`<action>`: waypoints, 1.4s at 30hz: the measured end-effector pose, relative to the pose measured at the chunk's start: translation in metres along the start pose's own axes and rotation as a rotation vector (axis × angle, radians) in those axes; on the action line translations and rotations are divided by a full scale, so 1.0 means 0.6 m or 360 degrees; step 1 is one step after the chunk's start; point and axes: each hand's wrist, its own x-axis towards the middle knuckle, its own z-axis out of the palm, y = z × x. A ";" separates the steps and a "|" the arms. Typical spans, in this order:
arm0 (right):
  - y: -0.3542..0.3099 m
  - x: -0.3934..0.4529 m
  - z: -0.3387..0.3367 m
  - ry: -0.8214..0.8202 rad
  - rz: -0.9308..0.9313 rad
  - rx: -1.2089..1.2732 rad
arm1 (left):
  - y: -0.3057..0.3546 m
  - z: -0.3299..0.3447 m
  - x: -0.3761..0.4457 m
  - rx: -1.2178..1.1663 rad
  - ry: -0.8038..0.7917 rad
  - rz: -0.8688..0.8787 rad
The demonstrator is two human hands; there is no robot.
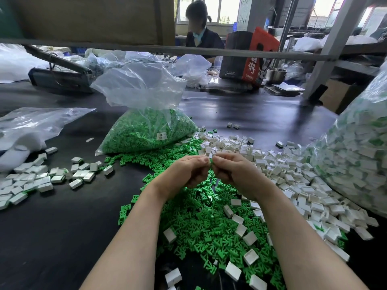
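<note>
My left hand (184,172) and my right hand (234,172) meet above a heap of small green plastic pieces (209,222) on the black table (62,227). Their fingertips pinch one small part (211,160) between them; green and a bit of white show, and the fingers hide most of it. Loose white plastic shells (293,181) lie spread to the right of my hands. A pile of white blocks with green inserts (37,178) lies to the left.
An open clear bag of green pieces (146,130) stands behind my hands. A large bag of white and green blocks (356,155) fills the right edge. Empty plastic bags (31,124) lie at the left. Another person (201,34) sits across the table beyond a metal bar (188,51).
</note>
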 end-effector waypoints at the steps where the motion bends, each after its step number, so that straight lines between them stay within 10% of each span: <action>1: 0.000 0.000 -0.001 -0.0010 0.0006 0.0020 | 0.000 0.000 0.000 -0.0024 -0.0020 -0.0006; 42: 0.009 -0.005 -0.019 -0.0377 0.0068 0.0072 | 0.014 -0.009 -0.012 0.0111 -0.0290 -0.0221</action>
